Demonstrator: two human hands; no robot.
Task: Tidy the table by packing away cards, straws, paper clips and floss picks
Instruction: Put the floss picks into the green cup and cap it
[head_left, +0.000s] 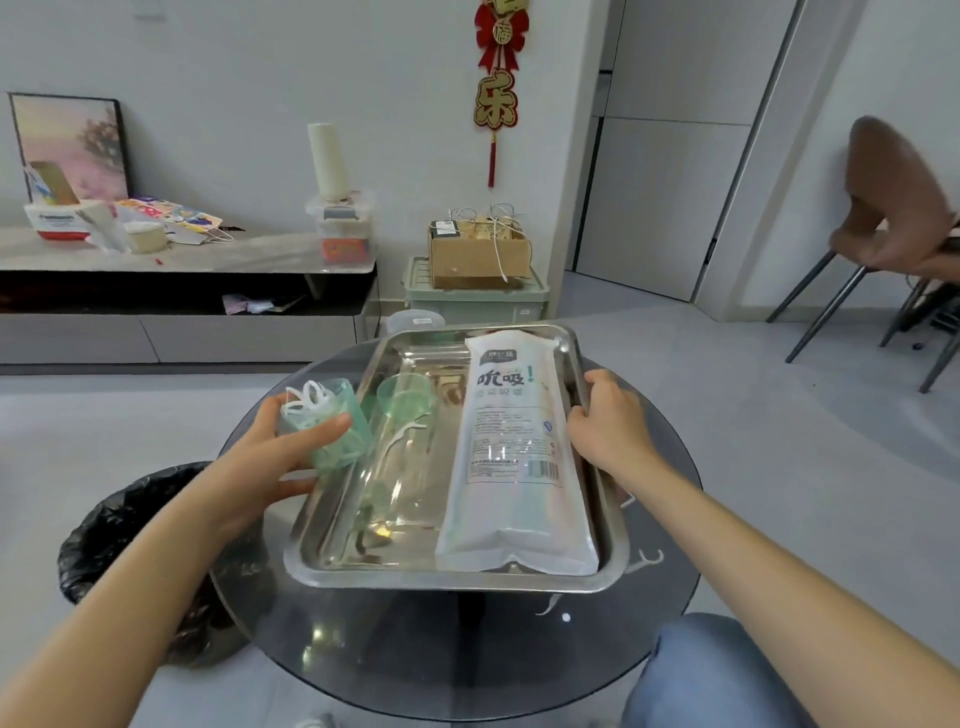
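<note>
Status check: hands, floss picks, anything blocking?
Left hand holds green cup of floss picks. Right hand grips tray rim. Straw pack, one loose pick inside tray.

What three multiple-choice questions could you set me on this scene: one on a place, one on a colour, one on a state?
1. Where does the straw packet lie?
A. in the metal tray
B. on the floor
C. in the bin bag

2. What colour is the cup holding the floss picks?
A. red
B. pale green
C. black

3. What is the right hand doing?
A. hanging idle
B. gripping the tray's right rim
C. holding a straw

Answers:
1 A: the packet rests inside the tray, along its right half.
2 B: the cup held in the left hand is see-through pale green.
3 B: its fingers curl over the rim.
</note>
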